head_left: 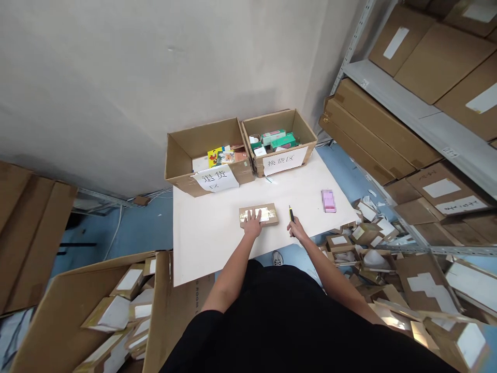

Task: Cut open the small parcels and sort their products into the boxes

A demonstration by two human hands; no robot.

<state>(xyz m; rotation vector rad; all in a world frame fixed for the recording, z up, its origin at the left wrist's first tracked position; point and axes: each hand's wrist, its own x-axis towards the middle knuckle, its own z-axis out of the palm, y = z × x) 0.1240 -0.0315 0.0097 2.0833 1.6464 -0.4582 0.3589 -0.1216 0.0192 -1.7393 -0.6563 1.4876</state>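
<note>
Grip spread, the left hand (253, 224) pins a likely light, stiff parcel (267, 213), best held edgewise; beside it, the right hand (297, 228) pinches a yellow tool (291, 213).

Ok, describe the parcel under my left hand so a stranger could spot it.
Find the white table by the wall. Near its front, a flat brown parcel lies under the left hand. It is the only cardboard packet on the tabletop, shiny tape on top; the right hand's yellow tool and the pink box lie apart.
</note>
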